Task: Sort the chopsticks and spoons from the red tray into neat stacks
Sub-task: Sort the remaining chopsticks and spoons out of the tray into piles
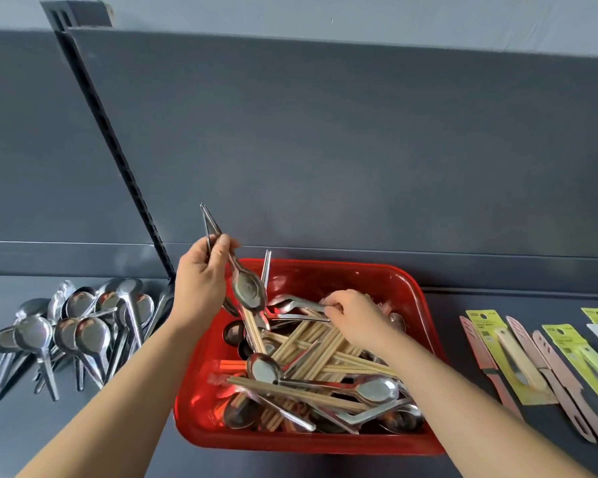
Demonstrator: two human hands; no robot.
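— Where did we have the red tray (415, 285)?
— On the dark shelf (463, 326), spoons (373, 389) and chopsticks (320, 346) jumbled inside. Above it our left hand (201, 281) gripped a raised spoon (248, 288); inside, our right hand (356, 319) pinched a second spoon (297, 307).
— And around the tray?
— Sorted spoons (80, 326) left, packaged knives (518, 360) right, grey panel (325, 150) behind.

Red tray (415, 288) holds jumbled steel spoons (373, 389) and wooden chopsticks (325, 346).
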